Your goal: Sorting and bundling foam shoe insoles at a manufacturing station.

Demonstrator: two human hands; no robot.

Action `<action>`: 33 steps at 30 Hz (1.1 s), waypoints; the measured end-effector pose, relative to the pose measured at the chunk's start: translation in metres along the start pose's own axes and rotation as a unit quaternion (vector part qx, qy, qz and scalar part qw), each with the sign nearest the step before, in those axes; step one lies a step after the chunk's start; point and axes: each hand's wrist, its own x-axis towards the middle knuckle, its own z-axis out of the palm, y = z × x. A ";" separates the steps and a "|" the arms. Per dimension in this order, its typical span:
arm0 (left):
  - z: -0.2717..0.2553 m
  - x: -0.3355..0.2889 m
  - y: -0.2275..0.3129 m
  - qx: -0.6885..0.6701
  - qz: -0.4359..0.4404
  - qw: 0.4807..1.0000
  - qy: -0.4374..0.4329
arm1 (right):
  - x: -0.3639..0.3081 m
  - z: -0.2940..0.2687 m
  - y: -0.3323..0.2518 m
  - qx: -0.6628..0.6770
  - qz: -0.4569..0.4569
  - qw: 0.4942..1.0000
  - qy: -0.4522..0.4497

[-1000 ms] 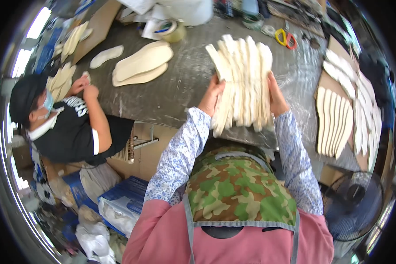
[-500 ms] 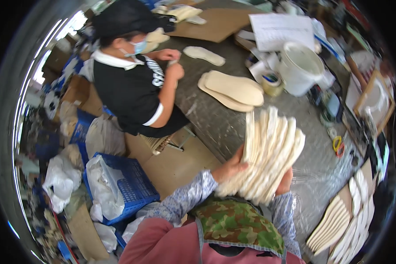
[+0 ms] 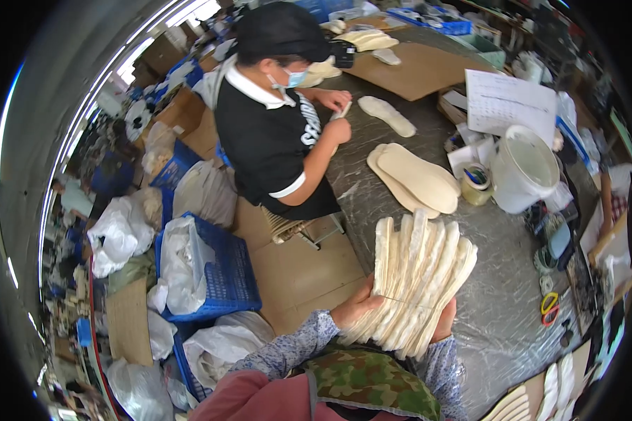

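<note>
A thick bundle of cream, fleecy insoles [image 3: 423, 281] is squeezed between my two hands, edges facing up and tips fanned out away from me. A thin band or string seems to cross its middle. My left hand [image 3: 357, 304] is closed on the left side of the bundle, the thumb over the near insoles. On the opposite side my right hand [image 3: 445, 321] grips the outer insole, its fingers partly hidden. Just beyond the bundle, a pile of large cream insoles [image 3: 423, 177] lies flat on the dark table [image 3: 495, 295].
Across to the left a co-worker [image 3: 274, 126] sits holding a small pale piece. A single insole [image 3: 386, 116], a white bucket [image 3: 525, 172], a jar [image 3: 476, 184] and scissors [image 3: 549, 309] are on the table. Blue crates [image 3: 225, 270] with bags stand left. More insoles [image 3: 512, 405] lie at lower right.
The view has swung left, so the table and co-worker appear farther right. In my hands the bundle has turned slightly, its fanned edges now facing up more. Both hands keep their grip.
</note>
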 end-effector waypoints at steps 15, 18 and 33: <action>-0.148 -0.269 0.002 -0.148 -0.061 0.889 0.428 | 0.084 0.091 0.268 -0.190 0.304 0.912 -0.200; -0.207 -0.345 -0.028 -0.127 0.071 0.866 0.478 | 0.099 0.160 0.355 -0.240 0.405 0.842 -0.265; -0.513 -0.350 0.110 -0.189 0.139 0.783 0.575 | 0.301 0.322 0.607 -0.220 0.487 0.812 -0.233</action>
